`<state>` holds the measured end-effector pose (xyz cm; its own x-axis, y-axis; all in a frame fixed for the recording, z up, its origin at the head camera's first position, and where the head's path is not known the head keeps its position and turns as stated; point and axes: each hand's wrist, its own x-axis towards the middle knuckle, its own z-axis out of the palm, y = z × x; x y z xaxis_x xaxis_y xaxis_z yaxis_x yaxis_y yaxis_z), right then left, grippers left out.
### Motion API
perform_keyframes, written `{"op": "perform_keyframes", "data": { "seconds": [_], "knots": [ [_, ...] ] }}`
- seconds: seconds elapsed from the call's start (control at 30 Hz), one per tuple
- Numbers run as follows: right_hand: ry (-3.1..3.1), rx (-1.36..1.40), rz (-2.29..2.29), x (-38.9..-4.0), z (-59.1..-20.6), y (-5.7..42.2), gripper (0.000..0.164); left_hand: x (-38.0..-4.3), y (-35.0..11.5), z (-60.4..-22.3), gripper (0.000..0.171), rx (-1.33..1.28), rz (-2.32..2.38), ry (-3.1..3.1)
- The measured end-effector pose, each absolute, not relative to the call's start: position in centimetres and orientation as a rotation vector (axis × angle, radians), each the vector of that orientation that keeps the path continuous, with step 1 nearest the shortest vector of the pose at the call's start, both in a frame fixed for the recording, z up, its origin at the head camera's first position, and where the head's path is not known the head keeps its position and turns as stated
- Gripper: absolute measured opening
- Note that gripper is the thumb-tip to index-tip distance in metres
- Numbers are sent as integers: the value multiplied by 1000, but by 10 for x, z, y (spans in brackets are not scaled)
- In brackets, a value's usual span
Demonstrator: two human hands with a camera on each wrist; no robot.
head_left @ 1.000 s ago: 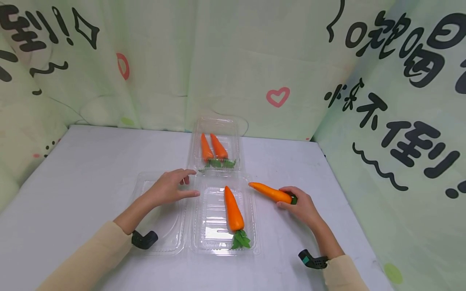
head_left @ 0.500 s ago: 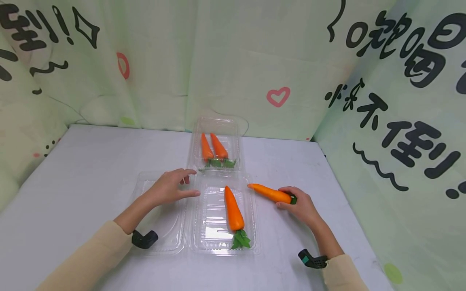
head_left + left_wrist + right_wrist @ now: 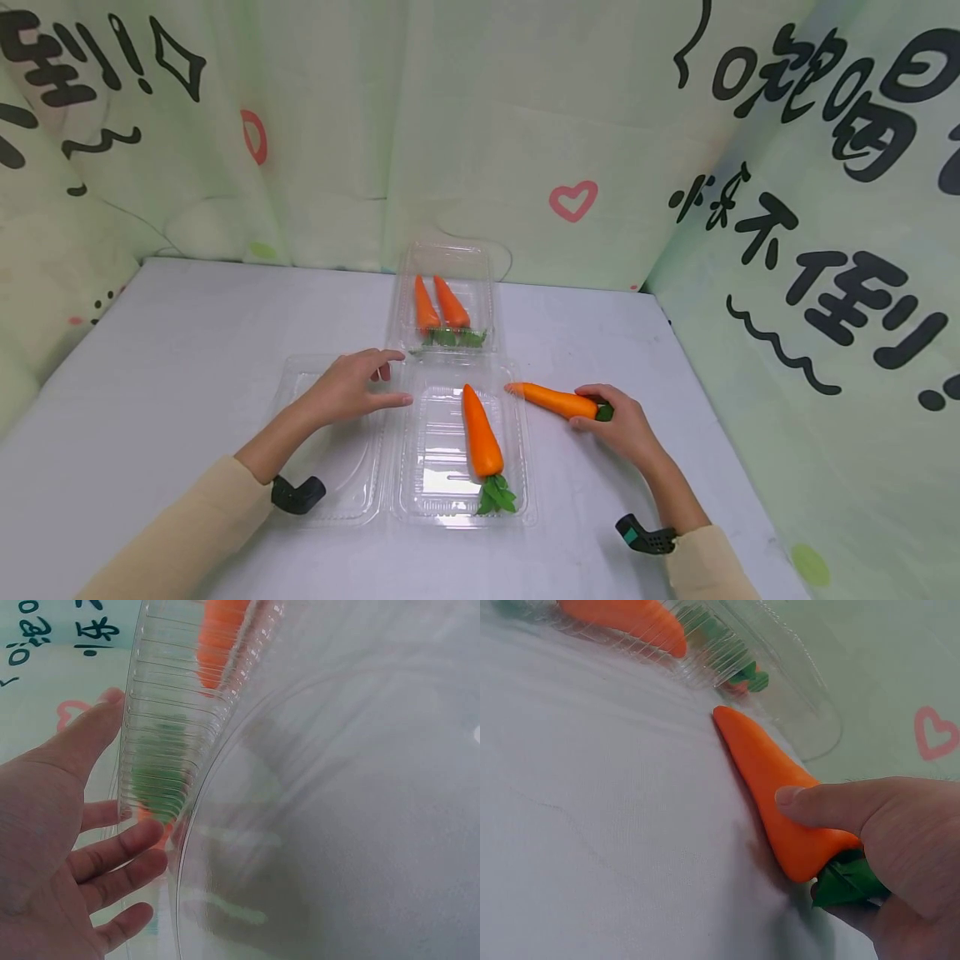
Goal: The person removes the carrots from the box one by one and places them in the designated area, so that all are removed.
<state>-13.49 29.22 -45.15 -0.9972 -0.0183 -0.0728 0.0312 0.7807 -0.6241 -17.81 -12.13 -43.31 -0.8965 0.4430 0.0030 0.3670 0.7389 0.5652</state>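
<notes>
One carrot (image 3: 482,432) lies in the open box (image 3: 438,450) before me; my right grip (image 3: 617,421) holds a second carrot (image 3: 558,401) near its leafy end, just right, my left grip (image 3: 352,387) wide opposite; beyond, a clear container (image 3: 480,287) holds two more carrots (image 3: 453,303).

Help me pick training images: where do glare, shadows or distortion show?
Head view: white glare in the open container; left wrist view: green leaves streaked by the ribbed wall in front, dark patches across the clear lid; right wrist view: soft shadow on the white tabletop beside the held carrot.
</notes>
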Motion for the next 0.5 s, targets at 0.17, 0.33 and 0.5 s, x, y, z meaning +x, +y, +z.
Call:
{"op": "perform_keyframes", "data": {
  "seconds": [0.17,0.33,0.5],
  "knots": [
    [2897,26,-1021,-134,-451,295,49,-178,-121,-434,70,678,873,2815],
    [2915,12,-1015,-133,-448,296,48,-178,-122,-434,70,679,877,2810],
    [2922,-23,-1013,-134,-444,295,48,-178,-121,-434,71,669,880,2800]
  ]
}}
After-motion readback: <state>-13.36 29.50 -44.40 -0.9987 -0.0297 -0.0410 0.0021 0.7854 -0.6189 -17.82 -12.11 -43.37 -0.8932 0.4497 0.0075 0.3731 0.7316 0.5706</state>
